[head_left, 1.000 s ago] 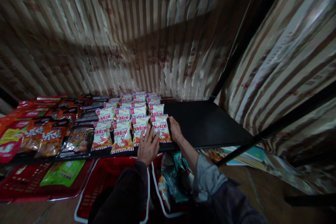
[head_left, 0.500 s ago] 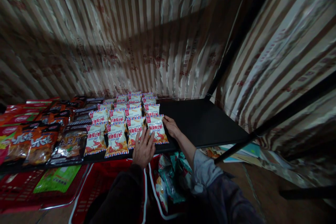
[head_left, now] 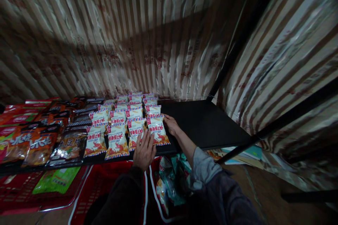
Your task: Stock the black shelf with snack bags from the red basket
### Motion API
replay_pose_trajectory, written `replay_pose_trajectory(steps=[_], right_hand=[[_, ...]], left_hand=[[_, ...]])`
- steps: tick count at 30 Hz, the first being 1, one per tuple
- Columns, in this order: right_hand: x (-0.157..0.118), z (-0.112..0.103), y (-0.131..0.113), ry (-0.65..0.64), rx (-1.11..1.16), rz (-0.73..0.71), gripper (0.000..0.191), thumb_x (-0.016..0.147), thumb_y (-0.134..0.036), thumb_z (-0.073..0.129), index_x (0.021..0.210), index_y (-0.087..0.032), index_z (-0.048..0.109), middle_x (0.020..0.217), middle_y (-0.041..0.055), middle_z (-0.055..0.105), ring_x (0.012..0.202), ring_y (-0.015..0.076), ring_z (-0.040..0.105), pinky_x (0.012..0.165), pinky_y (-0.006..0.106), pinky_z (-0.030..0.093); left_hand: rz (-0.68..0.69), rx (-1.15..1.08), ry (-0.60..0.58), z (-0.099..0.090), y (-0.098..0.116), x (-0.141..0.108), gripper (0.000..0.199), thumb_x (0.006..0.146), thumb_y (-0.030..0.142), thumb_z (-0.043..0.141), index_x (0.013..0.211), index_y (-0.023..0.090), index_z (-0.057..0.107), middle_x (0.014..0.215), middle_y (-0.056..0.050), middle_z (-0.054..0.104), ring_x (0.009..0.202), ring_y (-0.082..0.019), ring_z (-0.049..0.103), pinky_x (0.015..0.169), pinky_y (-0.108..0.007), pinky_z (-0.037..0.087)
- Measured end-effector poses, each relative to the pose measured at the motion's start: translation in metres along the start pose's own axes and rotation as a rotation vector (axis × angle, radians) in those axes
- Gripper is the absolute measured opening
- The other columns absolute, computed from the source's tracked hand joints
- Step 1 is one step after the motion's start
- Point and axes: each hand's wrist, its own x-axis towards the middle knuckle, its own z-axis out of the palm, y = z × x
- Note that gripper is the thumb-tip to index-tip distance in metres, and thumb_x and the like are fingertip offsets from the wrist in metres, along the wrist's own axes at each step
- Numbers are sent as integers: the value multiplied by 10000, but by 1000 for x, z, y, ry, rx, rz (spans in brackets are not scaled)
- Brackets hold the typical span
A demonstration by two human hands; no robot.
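Observation:
Rows of white-and-orange snack bags [head_left: 118,140] with striped edges stand on a black shelf [head_left: 200,123]. My left hand [head_left: 144,150] lies with its fingers stretched flat over the lower fronts of the two rightmost front bags. At the right edge of the rightmost front snack bag [head_left: 157,130], my right hand [head_left: 171,126] grips the side near its upper corner, with the fingertips partly hidden behind it. That bag leans slightly back and overlaps its left neighbour.
Left on the shelf are dark potato chip bags [head_left: 69,146], orange-and-black bags [head_left: 41,144] and red bags [head_left: 19,116]. Below stand red baskets [head_left: 87,190], one with a green packet [head_left: 56,180], another with teal packets [head_left: 173,182]. Black frame bars [head_left: 277,119] cross at right before a striped curtain [head_left: 171,42].
Both hands stay almost in place at the rightmost front bags. The left fingers have shifted very slightly; the bags look nearly unmoved.

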Motion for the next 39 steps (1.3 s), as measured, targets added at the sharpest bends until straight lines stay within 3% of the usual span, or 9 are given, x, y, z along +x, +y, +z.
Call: replay_pose_trajectory(steps=[22, 39], right_hand=[[16, 0, -2, 30, -160, 35, 263, 625, -192, 729, 884, -167, 684, 736, 22, 732, 650, 164, 685, 680, 291, 558], [18, 0, 1, 165, -269, -86, 290, 631, -148, 637, 917, -154, 683, 796, 28, 732, 675, 170, 673, 655, 275, 543]], left_hand=[[-31, -40, -63, -1, 0, 0, 539, 867, 243, 441, 1387, 126, 360, 1439, -107, 389, 1384, -234, 242, 1132, -457, 220], [-30, -49, -117, 0, -1, -1, 554, 871, 244, 423, 1407, 139, 330, 1455, -93, 360, 1390, -233, 221, 1140, -474, 197]])
